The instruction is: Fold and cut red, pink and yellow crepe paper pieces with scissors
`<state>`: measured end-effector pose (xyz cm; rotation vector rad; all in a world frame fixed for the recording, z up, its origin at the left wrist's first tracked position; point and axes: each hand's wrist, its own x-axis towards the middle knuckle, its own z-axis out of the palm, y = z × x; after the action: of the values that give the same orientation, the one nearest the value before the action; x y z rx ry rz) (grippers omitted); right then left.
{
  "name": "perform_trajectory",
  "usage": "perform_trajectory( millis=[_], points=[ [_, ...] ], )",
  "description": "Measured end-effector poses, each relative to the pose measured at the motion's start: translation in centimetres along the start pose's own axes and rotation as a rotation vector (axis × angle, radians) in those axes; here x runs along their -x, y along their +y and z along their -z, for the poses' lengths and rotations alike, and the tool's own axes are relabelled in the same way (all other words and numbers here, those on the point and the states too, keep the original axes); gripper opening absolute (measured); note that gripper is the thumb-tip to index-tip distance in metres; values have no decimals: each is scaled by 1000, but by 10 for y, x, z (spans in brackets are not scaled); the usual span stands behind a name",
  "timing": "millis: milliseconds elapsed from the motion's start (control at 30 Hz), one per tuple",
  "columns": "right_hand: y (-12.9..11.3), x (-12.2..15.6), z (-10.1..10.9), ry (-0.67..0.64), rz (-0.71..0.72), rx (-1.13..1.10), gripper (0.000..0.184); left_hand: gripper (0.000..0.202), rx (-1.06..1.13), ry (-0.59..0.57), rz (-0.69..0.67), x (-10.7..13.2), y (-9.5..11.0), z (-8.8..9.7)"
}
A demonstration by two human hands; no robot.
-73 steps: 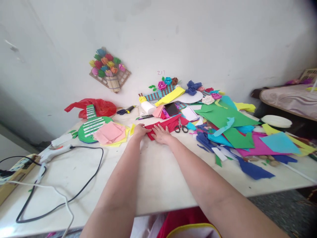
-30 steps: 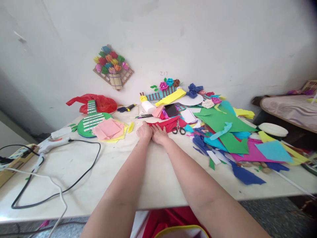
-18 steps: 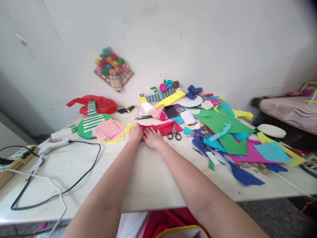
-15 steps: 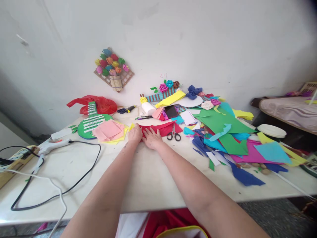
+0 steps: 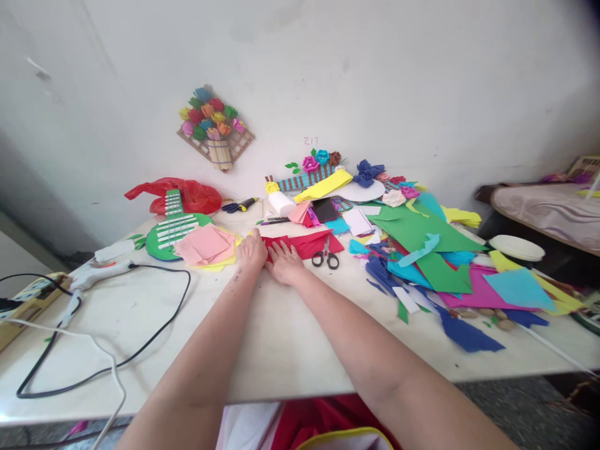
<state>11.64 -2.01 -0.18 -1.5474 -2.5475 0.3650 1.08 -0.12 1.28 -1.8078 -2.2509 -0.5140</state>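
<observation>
A red sheet of paper (image 5: 304, 244) lies on the white table (image 5: 281, 337) at arm's length. My left hand (image 5: 250, 251) presses on its left end, fingers curled down on the paper. My right hand (image 5: 284, 261) lies flat on the near edge of the same sheet, fingers stretched out. The two hands touch side by side. Black-handled scissors (image 5: 321, 257) lie just right of my right hand on the red paper's corner.
A pile of coloured paper scraps (image 5: 435, 250) covers the table's right half. Pink and yellow sheets (image 5: 209, 245) and a green paper guitar (image 5: 173, 231) lie left. A glue gun (image 5: 100, 273) with a black cable (image 5: 140, 350) sits far left. A red bag (image 5: 187, 195) is at the wall.
Both hands and the red paper have shifted a little to the left along the table. The scissors moved left with the paper.
</observation>
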Motion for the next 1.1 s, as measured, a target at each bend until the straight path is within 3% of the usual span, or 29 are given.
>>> perform_trajectory(
  millis=[67,133,233,333,500,600,767,900,1100],
  points=[
    [0,0,0,-6,1,10,61,34,55,166,-112,2,9,4],
    [0,-1,0,-7,12,36,59,35,164,202,-282,1,20,6],
    [1,-3,0,-10,16,67,63,41,384,-7,-381,-3,30,-2],
    [1,-3,0,-22,-1,28,66,53,613,-295,-222,-10,27,-18],
    [6,-2,9,-11,70,-124,60,62,872,-369,-186,-14,13,-27],
    [19,-5,18,89,79,-267,47,59,837,-356,-180,-13,12,-24],
    [54,-8,24,411,-132,-327,41,51,636,-359,-218,-9,16,-21],
    [71,-8,20,368,-198,-216,42,55,446,-383,-279,-5,20,-16],
    [71,-6,21,215,-102,-58,47,67,315,-386,-454,0,20,-11]
  ],
)
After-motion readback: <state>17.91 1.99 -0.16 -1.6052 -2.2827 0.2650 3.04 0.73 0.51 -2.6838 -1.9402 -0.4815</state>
